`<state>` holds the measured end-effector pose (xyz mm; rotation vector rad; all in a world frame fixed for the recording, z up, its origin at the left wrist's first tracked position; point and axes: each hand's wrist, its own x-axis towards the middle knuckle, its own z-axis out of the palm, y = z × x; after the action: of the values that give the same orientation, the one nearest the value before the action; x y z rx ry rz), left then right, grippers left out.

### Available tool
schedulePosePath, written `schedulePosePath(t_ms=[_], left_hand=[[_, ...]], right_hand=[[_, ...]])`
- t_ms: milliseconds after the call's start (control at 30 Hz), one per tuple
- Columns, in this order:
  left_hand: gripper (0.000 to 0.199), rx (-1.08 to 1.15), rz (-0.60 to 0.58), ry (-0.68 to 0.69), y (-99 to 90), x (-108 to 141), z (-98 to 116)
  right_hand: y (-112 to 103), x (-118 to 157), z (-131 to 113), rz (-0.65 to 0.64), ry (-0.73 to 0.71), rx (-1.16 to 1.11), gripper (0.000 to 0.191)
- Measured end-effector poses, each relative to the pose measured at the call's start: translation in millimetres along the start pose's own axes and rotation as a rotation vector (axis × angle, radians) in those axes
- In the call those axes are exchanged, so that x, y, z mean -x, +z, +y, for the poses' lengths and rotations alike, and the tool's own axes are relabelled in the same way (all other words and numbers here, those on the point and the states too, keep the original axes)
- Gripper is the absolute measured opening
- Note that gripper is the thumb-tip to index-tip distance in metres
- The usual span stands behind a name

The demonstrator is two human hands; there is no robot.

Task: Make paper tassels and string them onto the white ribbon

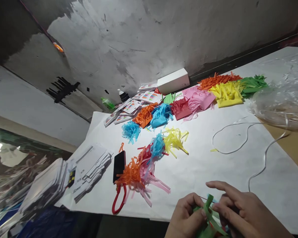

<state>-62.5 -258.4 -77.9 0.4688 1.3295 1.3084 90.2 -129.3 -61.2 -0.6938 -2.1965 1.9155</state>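
At the table's near edge, my left hand (pixel 187 215) pinches a bunch of green fringed paper (pixel 208 224) between thumb and fingers. My right hand (pixel 243 208) is closed on the same paper's strips from the right, with its index finger stretched out. Bits of light blue and red show among the green, partly hidden by my fingers. Just above my hands a white cord (pixel 265 158) runs down the table. Left of them lies a row of fringed paper tassels: yellow (pixel 174 140), blue (pixel 157 145), red, pink and orange (pixel 132 173).
Along the back lie fringed paper bundles (pixel 227 94), printed packets (pixel 132 107) and a white box (pixel 173 81). A phone (pixel 119 165) with a red strap (pixel 118 201) and paper stacks (pixel 91 165) stand left. Clear plastic (pixel 283 96) covers brown card (pixel 288 142) at right.
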Motion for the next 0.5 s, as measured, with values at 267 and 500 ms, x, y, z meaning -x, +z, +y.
schedulePosePath(t_ms=[267, 500], left_hand=[[0.048, -0.295, 0.090, 0.115, -3.6, 10.6, -4.9], [0.046, -0.355, 0.121, 0.156, 2.8, 19.8, -8.5]], right_hand=[[6.7, -5.9, -3.1, -0.150, 0.094, -0.285, 0.048], [9.3, -2.9, 1.3, -0.183, 0.135, -0.481, 0.055]])
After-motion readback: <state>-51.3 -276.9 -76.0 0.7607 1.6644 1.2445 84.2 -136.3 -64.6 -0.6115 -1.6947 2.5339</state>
